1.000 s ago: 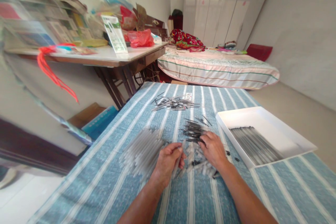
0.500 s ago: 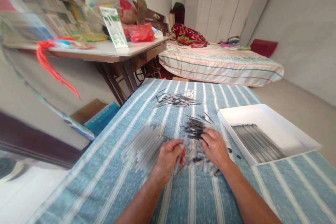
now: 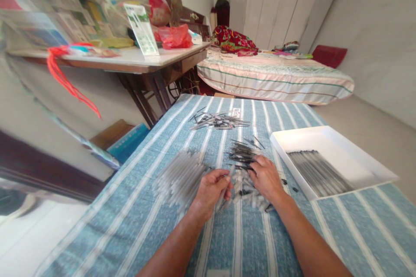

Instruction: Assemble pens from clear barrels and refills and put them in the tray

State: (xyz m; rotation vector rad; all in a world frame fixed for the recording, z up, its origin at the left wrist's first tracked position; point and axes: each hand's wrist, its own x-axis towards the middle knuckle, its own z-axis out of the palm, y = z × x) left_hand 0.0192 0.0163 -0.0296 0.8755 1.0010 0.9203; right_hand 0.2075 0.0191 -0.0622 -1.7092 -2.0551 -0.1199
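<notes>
My left hand (image 3: 214, 190) is closed in a pinch round a translucent pen barrel (image 3: 231, 171), which points up and away from me. Just left of it lies a thick bundle of similar frosted pen barrels (image 3: 178, 177). My right hand (image 3: 264, 177) has its fingers drawn together at the near right end of a pile of thin black pen refills (image 3: 241, 152); the fingertips are partly hidden among them. Between and below the hands lie loose translucent pen caps (image 3: 255, 197) with small black pieces among them. Two black bits (image 3: 295, 189) rest right of my right wrist.
A white box (image 3: 364, 160) on the right holds a row of dark-filled pens (image 3: 320, 173). Farther back lies a scattered heap of pen parts (image 3: 219, 121) on the striped tablecloth (image 3: 156, 233). A cluttered desk (image 3: 130, 61) stands left, a bed (image 3: 276, 75) behind.
My right hand has moved very slightly at the refills. The left keeps its pinch on the barrel. The view has shifted a little.
</notes>
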